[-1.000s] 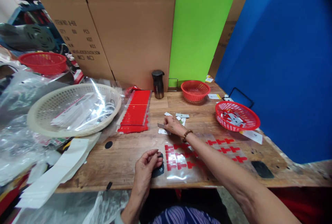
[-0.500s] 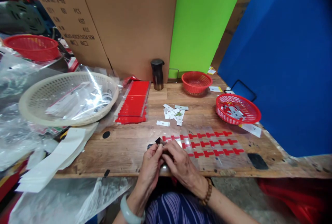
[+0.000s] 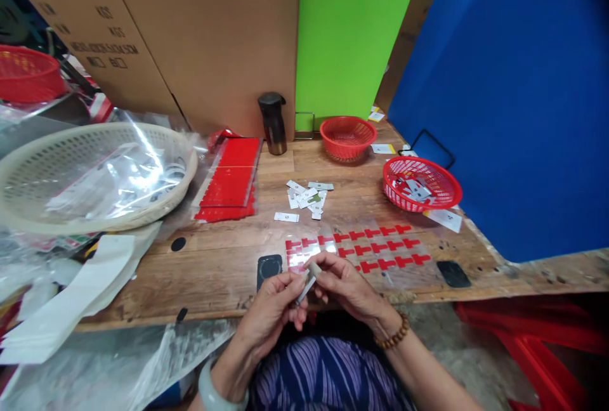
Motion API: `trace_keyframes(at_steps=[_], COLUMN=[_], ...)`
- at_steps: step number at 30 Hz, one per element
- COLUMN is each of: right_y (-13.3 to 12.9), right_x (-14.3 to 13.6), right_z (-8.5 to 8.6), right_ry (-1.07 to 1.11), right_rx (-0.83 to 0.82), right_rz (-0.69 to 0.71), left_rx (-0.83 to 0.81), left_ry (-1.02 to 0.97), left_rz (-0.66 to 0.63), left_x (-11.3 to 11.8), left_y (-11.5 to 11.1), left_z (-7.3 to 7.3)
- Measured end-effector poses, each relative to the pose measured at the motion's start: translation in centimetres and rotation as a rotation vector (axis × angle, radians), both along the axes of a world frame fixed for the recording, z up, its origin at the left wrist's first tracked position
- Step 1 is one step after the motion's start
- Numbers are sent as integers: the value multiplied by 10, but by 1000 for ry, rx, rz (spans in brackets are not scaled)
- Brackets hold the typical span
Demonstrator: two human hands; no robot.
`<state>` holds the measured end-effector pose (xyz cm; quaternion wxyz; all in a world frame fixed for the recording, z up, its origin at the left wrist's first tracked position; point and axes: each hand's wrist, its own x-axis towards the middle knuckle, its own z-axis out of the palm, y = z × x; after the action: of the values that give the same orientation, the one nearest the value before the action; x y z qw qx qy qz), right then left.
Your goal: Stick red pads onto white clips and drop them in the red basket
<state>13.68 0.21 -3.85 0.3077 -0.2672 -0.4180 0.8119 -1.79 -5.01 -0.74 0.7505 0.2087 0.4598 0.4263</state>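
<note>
Both hands meet above the table's front edge, closed around a small light strip (image 3: 307, 290). My left hand (image 3: 276, 300) pinches its lower end between thumb and fingers. At the upper end, the fingers of my right hand (image 3: 345, 284) grip it; the exact contact is partly hidden. Just beyond my hands lies a clear sheet with rows of red T-shaped stickers (image 3: 375, 248), partly covered by my right hand. A black rectangular pad (image 3: 269, 267) lies left of the sheet. Farther back is a loose pile of small printed white strips (image 3: 307, 198).
A red basket holding small pieces (image 3: 422, 184) stands right, an upright red basket (image 3: 348, 138) behind. A dark flask (image 3: 273, 124) stands near the cardboard (image 3: 204, 37). Red sheets (image 3: 231, 176) lie left of centre. A large cream basket (image 3: 176, 195) with plastic bags fills the left.
The dark piece at my fingertips no longer shows; a light strip is visible between my hands. My hands have parted slightly, uncovering the black pad. The camera view has shifted.
</note>
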Motion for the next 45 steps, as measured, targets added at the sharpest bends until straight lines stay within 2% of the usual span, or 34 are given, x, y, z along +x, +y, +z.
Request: trace_keyframes(at_steps=[3,10,15,17,19,21,23,26,29,34,38,45], right_y=[-8,-24,-20,-14,-8,-2,1,0,-2,-4,-1,-1], right_x=[3,7,8,9,11,11,8,-1,-12,-28,-33,-32], right_z=[-3,-7,-6,-6,-5,-4,-2,2,2,-3,-1,2], right_ry=[41,-18,-113,-232,-417,-603,-724,-801,-848,-1005,-1099,-1074], right_rx=[17,111,150,179,281,449,610,744,822,950,963,908], right_rz=[-24,-111,-84,-148,-251,-298,-290,-240,-196,-205,-183,-161], left_rx=[-38,-122,-142,-116,-71,-36,2,54,79,142,156,151], left_ry=[-60,-144,-144,-71,27,110,170,223,243,272,312,342], left_rz=[-23,43,73,130,199,275,347,402,401,370,369,329], left_x=[2,5,-2,-10,-20,-29,-35,-39,-37,-31,-28,-25], left_y=[-4,-9,-9,-5,2,10,20,31,39,46,50,51], left_z=[0,-2,-2,0,1,1,-2,-8,-14,-23,-28,-33])
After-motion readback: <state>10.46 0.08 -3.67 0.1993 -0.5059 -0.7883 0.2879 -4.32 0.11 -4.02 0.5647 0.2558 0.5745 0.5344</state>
